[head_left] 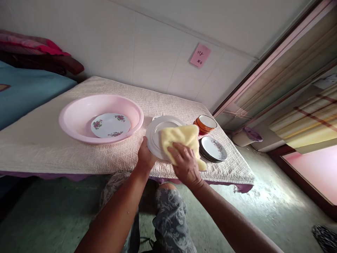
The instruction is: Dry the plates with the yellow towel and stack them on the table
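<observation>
My left hand (146,154) grips the left rim of a white plate (155,133), whose plain underside with its ring faces up. On the plate's right half lies a yellow cloth (181,135), pressed down by my right hand (185,163) with its fingers over the fabric. A bit of another patterned dish (157,117) peeks out behind the plate; most of it is hidden. To the right is a stack of flowered plates (214,149), and behind it sit stacked orange bowls (205,123). A pink basin (65,121) at the left holds a flowered plate (110,124).
Everything stands on a table-high surface with a pale quilted cover (168,98) against a white wall. A pink note (200,55) is stuck on the wall. Blue bedding (31,86) lies at the left, and a waste bin (243,138) stands on the floor at right.
</observation>
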The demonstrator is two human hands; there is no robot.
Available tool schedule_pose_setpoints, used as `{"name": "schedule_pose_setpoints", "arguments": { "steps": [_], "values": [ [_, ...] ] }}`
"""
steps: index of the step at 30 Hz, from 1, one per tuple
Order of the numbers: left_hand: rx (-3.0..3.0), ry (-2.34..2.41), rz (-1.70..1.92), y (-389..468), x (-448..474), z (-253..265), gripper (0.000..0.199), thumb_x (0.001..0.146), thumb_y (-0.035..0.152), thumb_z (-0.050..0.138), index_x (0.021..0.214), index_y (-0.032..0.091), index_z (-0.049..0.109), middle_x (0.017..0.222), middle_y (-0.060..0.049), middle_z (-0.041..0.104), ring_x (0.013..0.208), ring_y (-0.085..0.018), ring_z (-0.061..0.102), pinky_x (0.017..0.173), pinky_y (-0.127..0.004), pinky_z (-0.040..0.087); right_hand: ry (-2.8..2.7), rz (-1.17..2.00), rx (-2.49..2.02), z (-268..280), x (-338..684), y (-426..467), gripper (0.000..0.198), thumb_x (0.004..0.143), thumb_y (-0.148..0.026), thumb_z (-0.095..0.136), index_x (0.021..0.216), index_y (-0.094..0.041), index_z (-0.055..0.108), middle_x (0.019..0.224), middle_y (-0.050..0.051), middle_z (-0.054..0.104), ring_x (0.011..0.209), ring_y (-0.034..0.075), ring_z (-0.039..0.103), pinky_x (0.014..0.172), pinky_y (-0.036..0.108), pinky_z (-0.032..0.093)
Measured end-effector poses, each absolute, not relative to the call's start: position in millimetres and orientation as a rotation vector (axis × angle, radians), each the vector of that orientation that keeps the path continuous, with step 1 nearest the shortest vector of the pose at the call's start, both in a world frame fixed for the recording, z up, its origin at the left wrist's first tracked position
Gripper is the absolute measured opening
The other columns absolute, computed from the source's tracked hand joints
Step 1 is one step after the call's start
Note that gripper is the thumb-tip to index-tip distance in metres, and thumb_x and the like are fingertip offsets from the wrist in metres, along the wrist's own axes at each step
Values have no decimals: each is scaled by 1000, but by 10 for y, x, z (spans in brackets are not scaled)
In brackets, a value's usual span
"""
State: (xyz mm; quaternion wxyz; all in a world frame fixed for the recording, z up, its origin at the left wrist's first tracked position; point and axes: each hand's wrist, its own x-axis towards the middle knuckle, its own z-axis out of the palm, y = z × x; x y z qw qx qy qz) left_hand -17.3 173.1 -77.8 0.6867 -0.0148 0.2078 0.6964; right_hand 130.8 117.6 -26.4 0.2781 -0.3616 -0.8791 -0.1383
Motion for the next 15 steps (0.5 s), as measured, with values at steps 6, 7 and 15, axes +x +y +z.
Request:
{"name": "schedule_pose_setpoints", "arguments": {
  "steps": [6,7,15],
  "values": [
    [41,538,1550,1689,-64,-812,36,96,37,45,114,14,67,110,-8,73,122,-23,57,106,-36,43,-2033,-254,-1254,-154,1646,1779,46,79,-15,49,124,-24,56,114,11,58,99,30,51,87,48,45],
    [53,545,1538,1683,-46,-833,35,96,37,46,111,14,67,109,-8,73,121,-24,58,105,-37,43,-2000,-229,-1291,-159,1666,1873,45,79,-15,49,122,-24,58,112,10,59,98,30,51,87,48,44],
    [24,517,1456,1733,7,-837,31,94,28,50,118,13,63,111,-10,69,115,-21,61,101,-33,46,-2429,-202,-1151,-302,975,1718,37,84,-22,54,120,-20,60,127,12,55,115,30,44,91,44,37]
  ]
}}
